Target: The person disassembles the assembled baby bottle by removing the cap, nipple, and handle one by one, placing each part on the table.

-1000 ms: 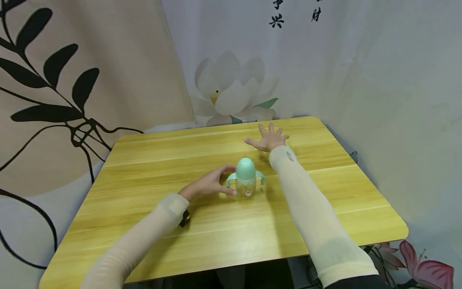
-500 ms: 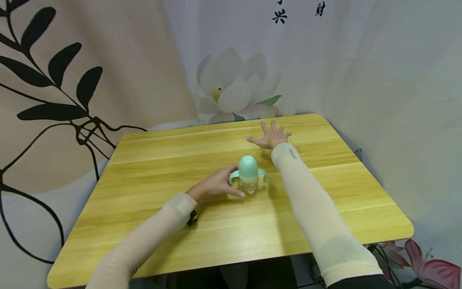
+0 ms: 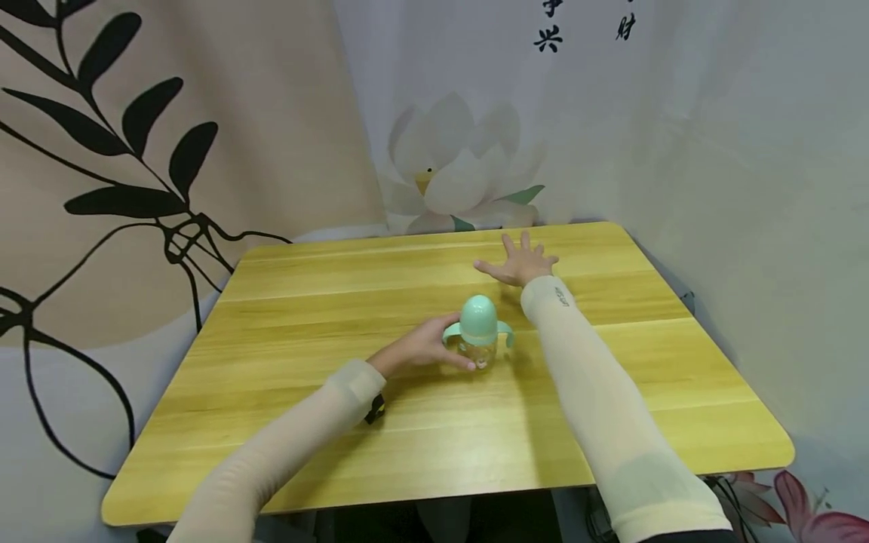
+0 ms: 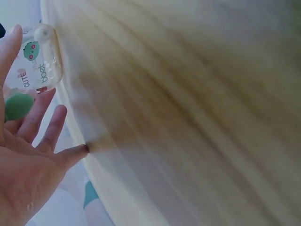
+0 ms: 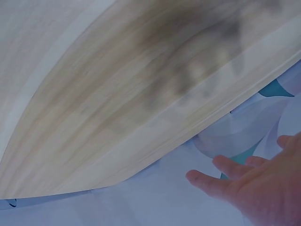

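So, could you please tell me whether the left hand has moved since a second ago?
Yes: judged against the table, the left hand has moved rightward, toward the bottle.

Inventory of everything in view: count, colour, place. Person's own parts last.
Table: 1, yellow wood-grain, centre
Baby bottle: 1, clear printed body with mint-green cap and two handles, upright about mid-table
Backdrop: panel count unclear, white and beige, behind the table
Plant print: 1, black, backdrop left
Lotus print: 1, white with green leaves, backdrop centre
Flower print: count unclear, pink, lower right
Written characters: at least 3, black, top
Small item: 1, black and yellow, at left wrist
Sleeves: 2, cream, on both arms
Left hand: 1, bare, at bottle's left side
Right hand: 1, bare, over table's far part
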Motion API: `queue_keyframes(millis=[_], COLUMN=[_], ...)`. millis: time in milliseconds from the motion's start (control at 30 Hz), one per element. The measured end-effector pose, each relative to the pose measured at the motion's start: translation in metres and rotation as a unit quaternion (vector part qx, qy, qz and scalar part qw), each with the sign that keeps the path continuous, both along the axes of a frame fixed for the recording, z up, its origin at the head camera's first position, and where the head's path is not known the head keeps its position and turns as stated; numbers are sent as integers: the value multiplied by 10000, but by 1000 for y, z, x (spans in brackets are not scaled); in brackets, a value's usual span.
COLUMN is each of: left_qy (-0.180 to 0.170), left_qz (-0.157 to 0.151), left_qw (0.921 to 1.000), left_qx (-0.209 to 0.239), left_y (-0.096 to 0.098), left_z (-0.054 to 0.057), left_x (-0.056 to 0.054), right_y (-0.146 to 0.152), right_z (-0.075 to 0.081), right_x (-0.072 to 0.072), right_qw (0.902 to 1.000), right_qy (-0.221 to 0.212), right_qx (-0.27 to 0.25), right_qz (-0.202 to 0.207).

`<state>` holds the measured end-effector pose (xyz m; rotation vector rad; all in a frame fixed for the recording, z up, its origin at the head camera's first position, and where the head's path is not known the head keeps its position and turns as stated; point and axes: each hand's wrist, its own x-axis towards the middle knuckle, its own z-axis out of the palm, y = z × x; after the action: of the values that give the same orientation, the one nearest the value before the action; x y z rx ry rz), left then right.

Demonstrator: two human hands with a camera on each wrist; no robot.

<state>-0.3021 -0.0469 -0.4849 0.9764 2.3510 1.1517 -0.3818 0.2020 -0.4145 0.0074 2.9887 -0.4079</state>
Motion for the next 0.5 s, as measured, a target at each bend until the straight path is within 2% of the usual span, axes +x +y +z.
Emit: queue_keyframes(millis=[133,267,400,500], left_qy=[-8,-54,87,140], left_qz=[-17,114,343,496], left_qw=[10000,9999,9990,9977], left_qx=[14,118,271,443], left_y=[0,-5,-14,-23], left_z=[0,3,13,22], left_x=[1,1,-3,-10], right_y=[3,5,7,8], right_z=[-2,-1,-1,1], right_x=[4,5,-2,-7], right_qw=[10000,9997,9991,9958], right_qy=[-15,-18,-61,-144], right_qx=[-95,-239,-431,-907], right_qz=[-8,12,5,17])
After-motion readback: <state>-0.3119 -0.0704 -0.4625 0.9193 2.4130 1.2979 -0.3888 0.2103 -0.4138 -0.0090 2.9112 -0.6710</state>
